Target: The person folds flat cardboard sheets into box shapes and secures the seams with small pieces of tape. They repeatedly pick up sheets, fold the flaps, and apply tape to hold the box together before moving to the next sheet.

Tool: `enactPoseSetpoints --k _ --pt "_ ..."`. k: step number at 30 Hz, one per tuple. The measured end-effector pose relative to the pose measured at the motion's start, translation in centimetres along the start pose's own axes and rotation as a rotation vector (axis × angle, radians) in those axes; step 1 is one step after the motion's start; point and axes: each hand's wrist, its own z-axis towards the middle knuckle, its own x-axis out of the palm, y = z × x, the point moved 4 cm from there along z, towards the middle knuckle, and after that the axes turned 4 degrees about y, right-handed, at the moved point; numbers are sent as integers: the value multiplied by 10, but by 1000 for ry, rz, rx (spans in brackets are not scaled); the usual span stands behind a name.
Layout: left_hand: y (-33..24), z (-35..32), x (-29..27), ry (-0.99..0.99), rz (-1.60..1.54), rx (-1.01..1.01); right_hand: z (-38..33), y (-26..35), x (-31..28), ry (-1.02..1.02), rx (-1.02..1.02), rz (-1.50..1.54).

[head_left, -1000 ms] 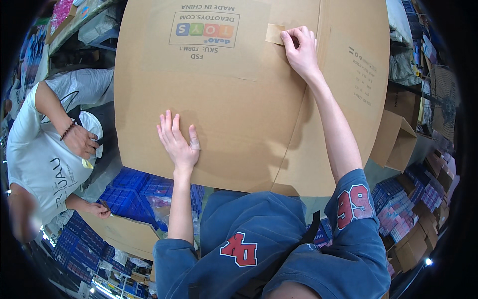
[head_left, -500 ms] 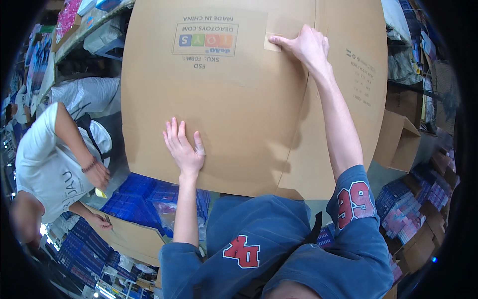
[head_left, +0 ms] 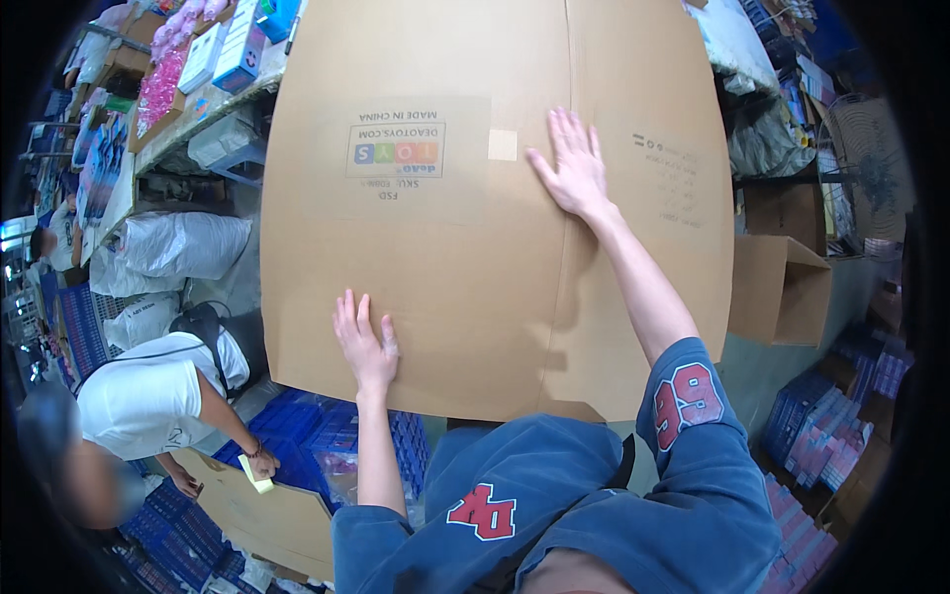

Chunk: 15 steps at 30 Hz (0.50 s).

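Your bare right hand [head_left: 574, 168] has left the small square tan patch [head_left: 503, 146], whose edge it pinched one second ago and on which its thumb rested half a second ago. The patch is now fully exposed. Your fingers are spread on the large brown cardboard sheet [head_left: 416, 267], thumb just right of the patch. To your left, the white-shirted co-worker [head_left: 148, 406] has bent lower; the hand with the pale yellow strip [head_left: 256, 477] has dropped to the brown cardboard panel [head_left: 267, 520].

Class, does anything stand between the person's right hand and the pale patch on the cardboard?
Nothing visible does: the right hand lies open on the cardboard, just right of the pale patch, with only bare surface between them.
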Motion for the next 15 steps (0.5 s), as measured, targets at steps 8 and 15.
enactPoseSetpoints --k 8,15 --pt "168 -40 -46 -126 31 -545 -164 -197 -34 -165 451 -26" --pt "258 3 -49 219 -172 -829 -327 -270 -34 -189 938 177"
